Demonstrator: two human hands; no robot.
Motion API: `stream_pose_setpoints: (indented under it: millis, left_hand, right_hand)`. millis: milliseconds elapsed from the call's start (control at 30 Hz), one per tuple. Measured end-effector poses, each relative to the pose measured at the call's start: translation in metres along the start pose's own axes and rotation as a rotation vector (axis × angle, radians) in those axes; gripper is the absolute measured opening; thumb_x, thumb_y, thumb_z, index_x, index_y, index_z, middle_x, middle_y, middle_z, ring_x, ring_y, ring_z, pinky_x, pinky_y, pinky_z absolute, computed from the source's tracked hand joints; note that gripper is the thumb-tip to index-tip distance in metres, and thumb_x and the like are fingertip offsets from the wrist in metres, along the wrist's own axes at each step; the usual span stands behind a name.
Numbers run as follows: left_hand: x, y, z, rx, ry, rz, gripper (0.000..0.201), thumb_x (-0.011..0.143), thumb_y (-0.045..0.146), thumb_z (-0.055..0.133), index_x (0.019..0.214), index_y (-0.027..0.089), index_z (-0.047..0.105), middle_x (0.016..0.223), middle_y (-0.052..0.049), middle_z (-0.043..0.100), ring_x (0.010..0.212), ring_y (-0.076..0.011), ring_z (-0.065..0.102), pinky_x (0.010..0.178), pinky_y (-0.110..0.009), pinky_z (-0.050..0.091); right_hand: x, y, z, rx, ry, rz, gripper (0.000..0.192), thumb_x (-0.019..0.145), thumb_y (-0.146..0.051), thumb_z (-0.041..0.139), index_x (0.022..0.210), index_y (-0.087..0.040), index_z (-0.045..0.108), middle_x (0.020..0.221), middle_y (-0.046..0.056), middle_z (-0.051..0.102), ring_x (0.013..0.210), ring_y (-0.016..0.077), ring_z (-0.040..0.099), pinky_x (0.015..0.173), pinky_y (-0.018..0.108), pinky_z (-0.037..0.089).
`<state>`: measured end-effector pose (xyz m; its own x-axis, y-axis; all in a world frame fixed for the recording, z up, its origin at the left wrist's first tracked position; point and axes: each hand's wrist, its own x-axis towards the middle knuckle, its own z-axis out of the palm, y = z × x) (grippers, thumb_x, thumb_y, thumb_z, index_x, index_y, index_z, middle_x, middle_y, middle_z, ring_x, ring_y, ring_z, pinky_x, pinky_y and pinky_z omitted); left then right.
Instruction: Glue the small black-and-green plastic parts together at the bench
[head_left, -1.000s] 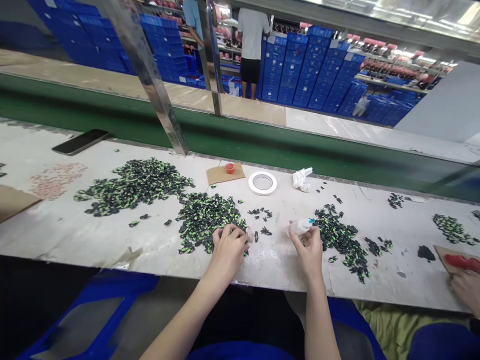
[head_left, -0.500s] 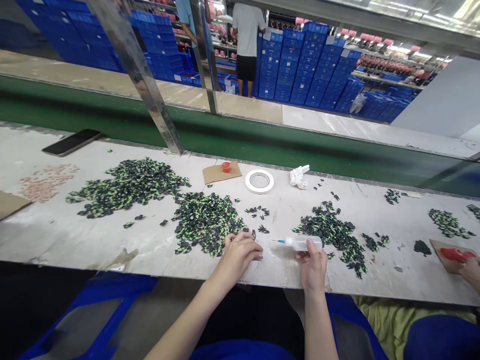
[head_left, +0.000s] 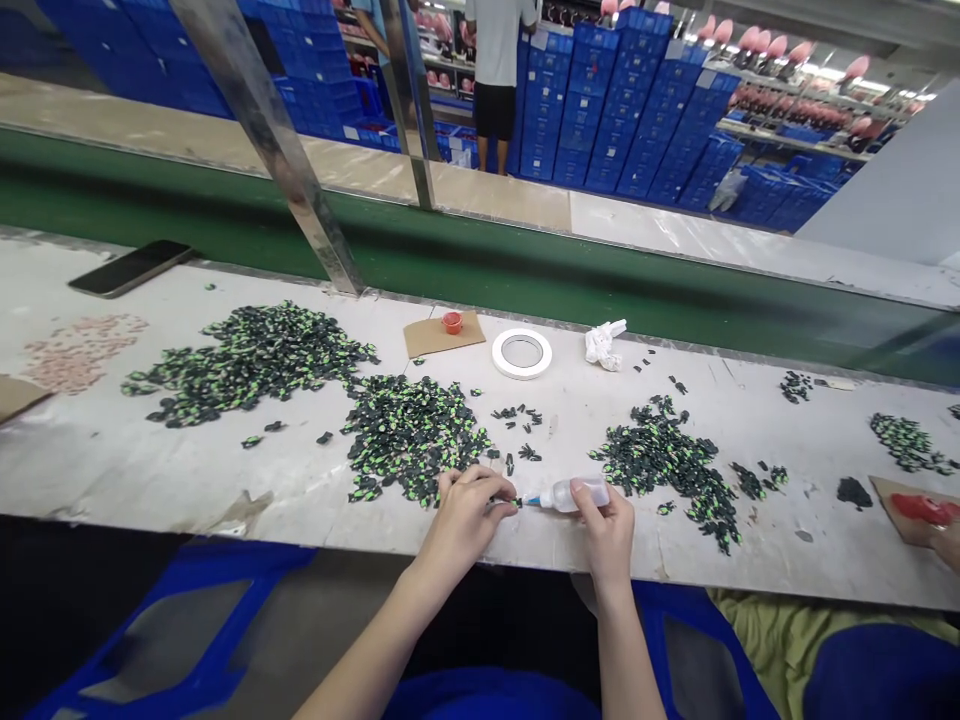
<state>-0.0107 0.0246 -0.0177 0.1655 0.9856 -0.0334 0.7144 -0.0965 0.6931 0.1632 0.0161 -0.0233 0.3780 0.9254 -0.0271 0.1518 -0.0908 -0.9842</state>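
In my right hand is a clear squeeze bottle with a blue needle tip, lying nearly level and pointing left. Its tip meets a small black-and-green part, which the fingers of my left hand pinch just above the table. Left of that hand spreads a heap of black-and-green parts. To the right of the bottle lies another heap of similar parts. A few loose black pieces are scattered between the heaps, beyond my hands.
Along the back are a roll of white tape, a red pot on cardboard, crumpled tissue and a phone. A further heap and pink bits lie left. A co-worker's hand shows at far right.
My right hand has brought the bottle left and slightly down, so its tip is now at my left fingers. A small part now shows in the left fingertips. The camera view has shifted slightly.
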Motion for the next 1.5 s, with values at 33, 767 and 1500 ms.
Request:
stream_pose_setpoints:
  millis: [33, 767, 1500]
  left_hand:
    - [0.0003, -0.0003, 0.0002, -0.004, 0.001, -0.004, 0.013, 0.075, 0.010, 0.068, 0.075, 0.023, 0.069, 0.084, 0.001, 0.073, 0.092, -0.0198, 0.064, 0.085, -0.037, 0.031]
    - [0.0012, -0.0030, 0.0007, -0.037, 0.021, -0.001, 0.011, 0.072, 0.013, 0.071, 0.073, 0.023, 0.068, 0.082, 0.001, 0.074, 0.087, -0.0201, 0.064, 0.087, -0.040, 0.032]
    - [0.0008, 0.0000, -0.0006, -0.002, 0.031, 0.000, 0.013, 0.073, 0.011, 0.070, 0.073, 0.024, 0.068, 0.080, 0.001, 0.074, 0.087, -0.0199, 0.065, 0.087, -0.040, 0.033]
  right_hand:
    - [-0.0002, -0.0005, 0.0002, -0.001, -0.006, -0.001, 0.035, 0.067, -0.047, 0.065, 0.053, -0.018, 0.054, 0.047, -0.003, 0.046, 0.047, 0.0116, 0.040, 0.046, 0.025, 0.035]
    - [0.0008, -0.0019, 0.0020, 0.033, -0.032, 0.001, 0.033, 0.067, -0.045, 0.066, 0.051, -0.017, 0.056, 0.047, -0.003, 0.047, 0.048, 0.0113, 0.039, 0.047, 0.025, 0.037]
    - [-0.0011, -0.0020, 0.0019, 0.028, -0.010, -0.007, 0.035, 0.067, -0.044, 0.067, 0.049, -0.018, 0.051, 0.047, -0.003, 0.043, 0.047, 0.0113, 0.039, 0.046, 0.025, 0.034]
